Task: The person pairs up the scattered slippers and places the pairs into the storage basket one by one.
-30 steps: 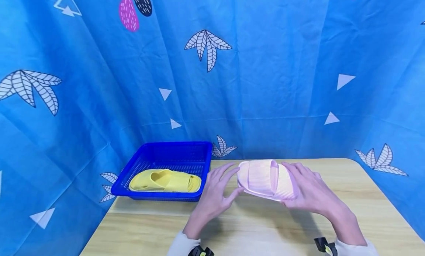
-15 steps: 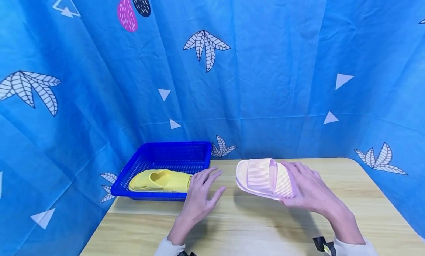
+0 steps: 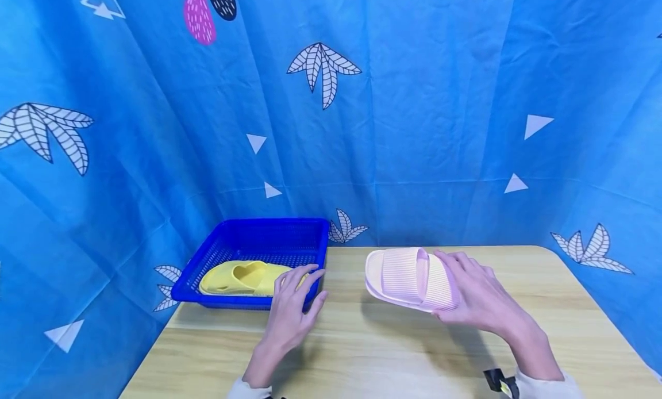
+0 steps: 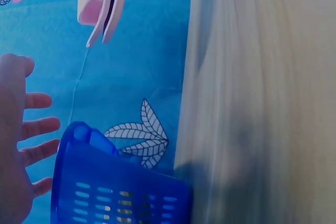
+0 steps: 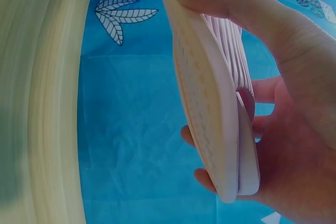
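My right hand (image 3: 483,298) grips a pair of pale pink ridged slippers (image 3: 403,277) above the table. In the right wrist view the two pink slippers (image 5: 210,103) lie pressed together, one sole facing the camera, with the thumb on one side and fingertips on the other. My left hand (image 3: 289,310) is held with fingers spread at the right front corner of a blue plastic basket (image 3: 227,301), holding nothing. In the basket lie yellow slippers (image 3: 248,277), their right end partly hidden behind the left fingers. Whether those fingers touch the basket rim I cannot tell.
The basket stands at the back left of a light wooden table (image 3: 372,353). A blue patterned curtain (image 3: 429,129) hangs behind the table and along both sides.
My left hand has let go of the pink slippers and moved left to the basket's corner. The right hand still holds the slippers in nearly the same place.
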The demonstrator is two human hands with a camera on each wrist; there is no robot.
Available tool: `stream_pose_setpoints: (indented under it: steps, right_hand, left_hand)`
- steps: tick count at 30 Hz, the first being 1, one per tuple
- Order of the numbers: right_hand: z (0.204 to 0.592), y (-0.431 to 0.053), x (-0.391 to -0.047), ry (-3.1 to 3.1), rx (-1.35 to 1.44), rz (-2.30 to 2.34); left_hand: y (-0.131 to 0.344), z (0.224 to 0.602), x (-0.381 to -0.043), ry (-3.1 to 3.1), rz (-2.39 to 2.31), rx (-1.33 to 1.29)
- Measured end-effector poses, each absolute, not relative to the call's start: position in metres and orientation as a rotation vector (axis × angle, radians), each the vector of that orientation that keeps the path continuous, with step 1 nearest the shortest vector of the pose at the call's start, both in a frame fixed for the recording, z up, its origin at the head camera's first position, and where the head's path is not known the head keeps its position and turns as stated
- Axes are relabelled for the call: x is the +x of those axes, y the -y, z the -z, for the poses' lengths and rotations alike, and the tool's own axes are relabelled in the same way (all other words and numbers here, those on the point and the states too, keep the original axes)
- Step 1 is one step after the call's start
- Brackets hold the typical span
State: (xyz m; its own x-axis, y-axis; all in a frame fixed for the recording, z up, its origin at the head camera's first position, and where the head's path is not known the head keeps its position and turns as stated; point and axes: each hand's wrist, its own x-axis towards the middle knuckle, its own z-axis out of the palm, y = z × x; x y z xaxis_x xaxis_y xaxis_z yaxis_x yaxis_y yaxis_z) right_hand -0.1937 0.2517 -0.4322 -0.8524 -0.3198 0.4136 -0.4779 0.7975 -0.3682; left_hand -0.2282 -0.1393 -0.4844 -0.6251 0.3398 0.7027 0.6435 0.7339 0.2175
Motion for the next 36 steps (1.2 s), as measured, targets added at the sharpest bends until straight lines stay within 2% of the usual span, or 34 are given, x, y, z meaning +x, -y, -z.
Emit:
stream_pose_setpoints:
  steps: [36]
  right_hand:
    - [0.439,-0.241,-0.196,2.615,0.655,-0.631]
  left_hand:
    - [0.231,0.502,-0.227,2.295,0.427,-0.538]
